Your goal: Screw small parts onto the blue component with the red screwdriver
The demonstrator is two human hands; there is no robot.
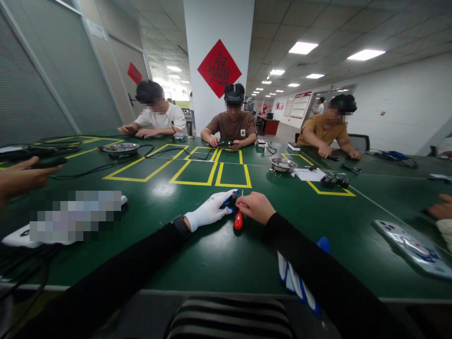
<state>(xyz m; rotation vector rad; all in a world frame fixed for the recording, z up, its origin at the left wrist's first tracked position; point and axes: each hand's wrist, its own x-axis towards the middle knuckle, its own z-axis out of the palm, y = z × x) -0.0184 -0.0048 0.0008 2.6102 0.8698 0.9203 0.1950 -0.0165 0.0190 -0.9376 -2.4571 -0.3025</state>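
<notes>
My left hand (212, 207) wears a white glove with blue fingertips and is closed around a small black part (234, 197) with a metallic end. Next to it, my bare right hand (257, 206) has its fingers pinched on a screwdriver (238, 220). The screwdriver's red handle sticks out below the fingers toward me, and what looks like its thin shaft rises above them. My fingers partly hide both things, so I cannot tell whether they touch. A white and blue glove (296, 280) lies by the table edge, partly under my right forearm.
On the green table (208, 256) are yellow tape rectangles, a phone (413, 247) at right and a blurred white object (70, 219) at left. Metal bowls (283, 164) and black blocks (334, 180) lie farther back. Three people sit opposite; other people's hands (26, 174) reach in from both sides.
</notes>
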